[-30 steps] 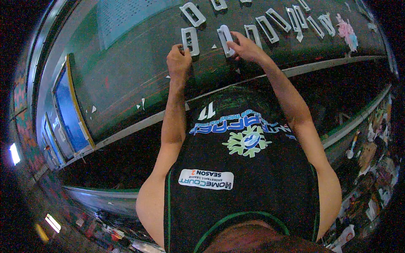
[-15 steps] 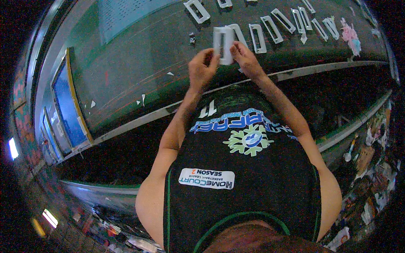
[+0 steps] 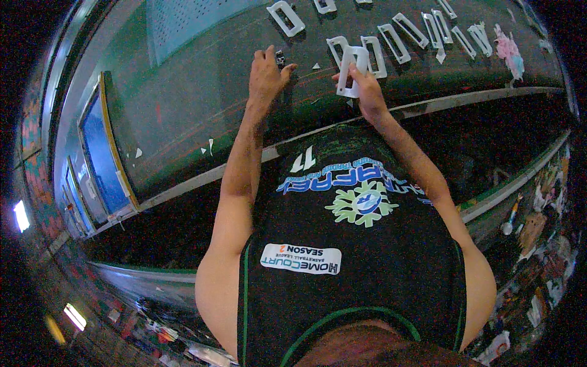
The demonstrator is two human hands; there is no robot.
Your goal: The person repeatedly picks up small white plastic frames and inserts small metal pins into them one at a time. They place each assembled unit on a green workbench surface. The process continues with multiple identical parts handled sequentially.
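Observation:
I face a green board (image 3: 202, 92) with a row of white cut-out letters (image 3: 400, 43) stuck along its top. My right hand (image 3: 370, 92) holds one loose white letter (image 3: 351, 72) just off the board, beside the stuck ones. My left hand (image 3: 266, 73) is raised to the board, its fingertips pinching at a small dark patch (image 3: 280, 59) where a letter was. Small white scraps (image 3: 316, 65) dot the board nearby. My arms reach up from a black sleeveless jersey.
A pale ledge (image 3: 428, 105) runs under the board. A blue framed panel (image 3: 101, 153) hangs at the left, a perforated sheet (image 3: 183, 24) above. A pink paper figure (image 3: 509, 52) sits at the row's right end. Cluttered shelves (image 3: 538, 238) line the right.
The white letter has come off the board and moved right in my right hand. My left hand let go of it and went back up to the dark patch.

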